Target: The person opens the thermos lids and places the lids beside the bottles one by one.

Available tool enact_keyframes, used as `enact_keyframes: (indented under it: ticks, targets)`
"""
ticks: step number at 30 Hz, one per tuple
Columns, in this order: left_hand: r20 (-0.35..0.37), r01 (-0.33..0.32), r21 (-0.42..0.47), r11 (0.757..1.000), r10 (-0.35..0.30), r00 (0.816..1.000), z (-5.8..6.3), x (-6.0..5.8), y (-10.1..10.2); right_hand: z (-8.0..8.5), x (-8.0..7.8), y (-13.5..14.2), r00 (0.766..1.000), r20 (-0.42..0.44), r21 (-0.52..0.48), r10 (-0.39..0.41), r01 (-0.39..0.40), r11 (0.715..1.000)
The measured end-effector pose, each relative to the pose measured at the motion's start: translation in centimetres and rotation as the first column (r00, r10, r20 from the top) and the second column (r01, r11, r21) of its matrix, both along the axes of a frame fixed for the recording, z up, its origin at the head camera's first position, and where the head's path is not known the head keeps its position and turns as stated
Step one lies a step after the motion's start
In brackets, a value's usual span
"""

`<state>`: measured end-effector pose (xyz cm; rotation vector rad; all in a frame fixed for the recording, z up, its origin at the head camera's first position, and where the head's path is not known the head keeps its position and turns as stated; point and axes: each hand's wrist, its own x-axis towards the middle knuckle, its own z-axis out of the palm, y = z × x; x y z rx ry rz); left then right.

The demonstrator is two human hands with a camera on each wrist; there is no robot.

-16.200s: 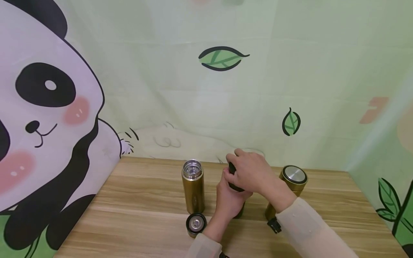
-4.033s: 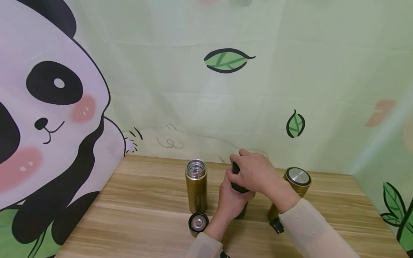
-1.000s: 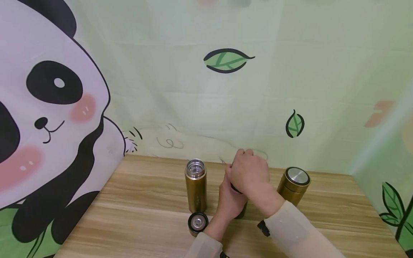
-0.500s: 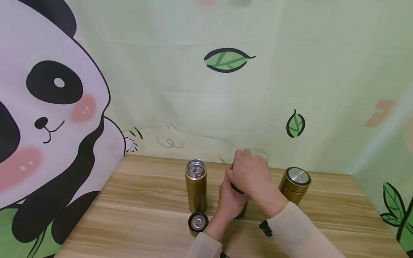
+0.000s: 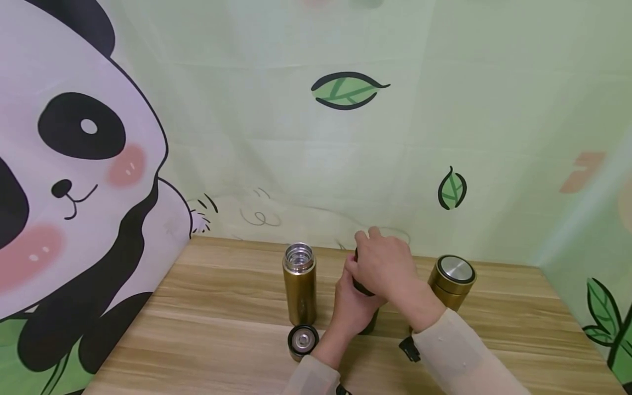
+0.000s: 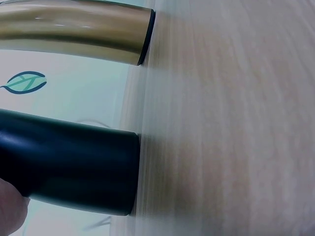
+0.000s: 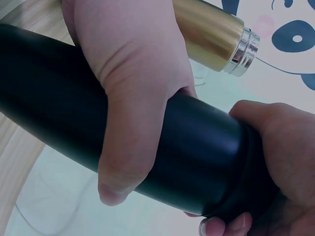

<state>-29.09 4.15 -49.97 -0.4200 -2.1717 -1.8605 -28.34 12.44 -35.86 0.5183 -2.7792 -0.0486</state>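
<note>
A black vacuum flask [image 7: 197,142] stands upright on the table, mostly hidden by both hands in the head view. My left hand [image 5: 353,307] wraps round its body, thumb across the side in the right wrist view. Over the top, my right hand [image 5: 387,264] grips the black lid [image 7: 248,179] with curled fingers. In the left wrist view, the flask's base [image 6: 129,172] meets the table. To the left is an uncapped gold flask [image 5: 300,299], its steel mouth showing. Its upturned lid [image 5: 303,341] lies just in front of it, near the left wrist.
A capped gold flask [image 5: 450,282] with a steel-topped lid stands to the right, partly behind the right forearm. The wooden table [image 5: 212,307] ends at a green cloth backdrop [image 5: 257,137] printed with a panda and leaves. Black straps [image 5: 410,349] show at the wrists.
The right hand turns back and forth on the black flask's lid; since one second ago its wrist has swung slightly right. The left hand keeps its hold. The gold flasks stay put.
</note>
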Motion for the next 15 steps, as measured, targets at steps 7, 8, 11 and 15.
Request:
enact_keyframes:
  ticks: [7,8,11,15]
  targets:
    - [0.004,0.0,0.002,1.0,0.0,1.0,0.04,0.03,0.04,0.05,0.01,0.22,1.0,0.001,-0.005,0.025,-0.025,1.0]
    - [0.004,0.002,0.004,1.0,-0.002,1.0,0.05,0.03,0.06,0.07,0.02,0.23,1.0,0.004,-0.006,0.025,-0.025,1.0]
    - [0.003,0.005,0.01,1.0,-0.005,1.0,0.02,0.01,0.08,0.03,-0.07,0.32,1.0,0.02,-0.007,0.023,-0.023,1.0]
    - [0.004,0.016,0.019,1.0,-0.016,1.0,0.02,0.01,0.07,-0.01,-0.15,0.45,0.999,0.046,-0.002,0.024,-0.024,1.0]
